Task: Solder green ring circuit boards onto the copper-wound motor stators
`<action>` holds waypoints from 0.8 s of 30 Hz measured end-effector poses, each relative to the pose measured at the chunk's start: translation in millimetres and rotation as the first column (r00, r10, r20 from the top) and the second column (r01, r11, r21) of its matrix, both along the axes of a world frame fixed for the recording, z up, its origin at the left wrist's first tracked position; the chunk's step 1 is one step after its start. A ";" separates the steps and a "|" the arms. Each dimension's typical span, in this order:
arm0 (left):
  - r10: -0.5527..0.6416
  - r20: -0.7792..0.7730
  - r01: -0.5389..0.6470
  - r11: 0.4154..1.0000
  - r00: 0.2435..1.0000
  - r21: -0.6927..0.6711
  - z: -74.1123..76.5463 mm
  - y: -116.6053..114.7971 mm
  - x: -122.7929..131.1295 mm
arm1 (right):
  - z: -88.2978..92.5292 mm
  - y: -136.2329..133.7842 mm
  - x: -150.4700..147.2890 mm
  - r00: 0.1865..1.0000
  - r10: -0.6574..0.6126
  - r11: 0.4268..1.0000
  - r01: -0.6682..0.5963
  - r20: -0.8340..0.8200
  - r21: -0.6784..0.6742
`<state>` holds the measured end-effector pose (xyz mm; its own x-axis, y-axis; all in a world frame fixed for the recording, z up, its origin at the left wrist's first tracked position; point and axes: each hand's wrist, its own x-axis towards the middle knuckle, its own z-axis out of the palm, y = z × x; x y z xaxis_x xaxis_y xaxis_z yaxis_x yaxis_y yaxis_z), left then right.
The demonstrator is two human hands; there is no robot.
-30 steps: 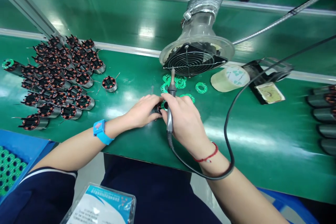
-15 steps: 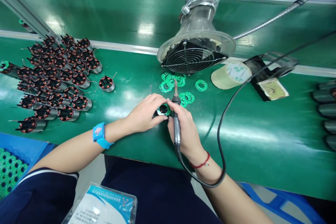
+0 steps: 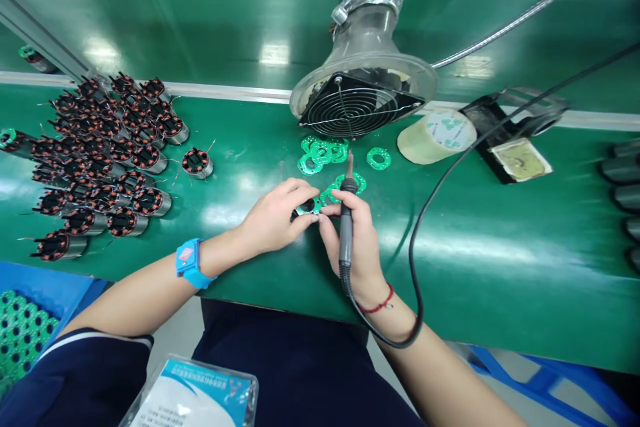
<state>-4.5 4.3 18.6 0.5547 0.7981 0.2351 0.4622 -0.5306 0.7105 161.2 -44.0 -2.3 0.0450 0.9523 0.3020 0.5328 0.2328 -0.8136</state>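
My left hand [image 3: 280, 217] is closed around a motor stator [image 3: 308, 207] with a green ring-shaped circuit board on its top; the fingers hide most of its body. In my right hand [image 3: 357, 233] a soldering iron [image 3: 346, 233] rests with its tip pointing up and away from me. My right fingertips reach toward the stator's near right edge, close to my left thumb; whether they touch it I cannot tell. Just beyond the hands lie loose green ring boards [image 3: 323, 152], some overlapping, and a single ring board [image 3: 379, 159] lies apart.
Many wound stators [image 3: 100, 160] crowd the left side, with one stator [image 3: 197, 163] standing apart. A fume extractor [image 3: 353, 110] hangs over the boards. Right of it are a tape roll [image 3: 435, 137] and an iron stand with a sponge [image 3: 521, 160]. The iron's cable [image 3: 413, 253] loops over my right forearm.
My right hand has turned and shifted slightly right with the soldering iron, its fingers drawing back from the board's top. My left hand still holds the stator, now slightly tilted.
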 end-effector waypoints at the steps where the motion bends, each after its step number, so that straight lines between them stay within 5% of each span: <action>1: 0.013 -0.008 -0.013 1.000 1.000 0.007 0.0 -0.3 0.7 | 0.8 0.4 0.1 1.000 -0.002 1.000 0.002 -0.011 -0.014; 9: 0.039 -0.088 -0.040 0.999 0.995 -0.007 1.7 2.3 1.5 | 3.3 4.0 2.1 0.999 0.037 0.998 -0.037 0.004 -0.056; 13: 0.001 -0.163 -0.010 0.999 0.987 -0.050 6.0 4.0 -10.4 | 9.2 6.5 3.2 0.988 0.072 0.996 -0.077 0.137 0.035; 19: -0.092 -0.341 0.039 0.986 0.935 -0.159 23.3 8.4 -35.9 | 22.8 22.7 3.0 0.849 0.404 0.901 -0.434 0.341 0.013; 24: -0.104 -0.241 0.055 0.977 0.965 -0.204 30.2 15.3 -42.1 | 19.8 31.3 -2.6 0.874 0.259 0.943 -0.322 0.411 0.090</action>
<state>-46.6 19.6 48.8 0.6393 0.7655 -0.0734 0.5994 -0.4363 0.6711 158.6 -12.7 17.4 -0.3772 0.8456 0.3778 0.6868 0.5290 -0.4984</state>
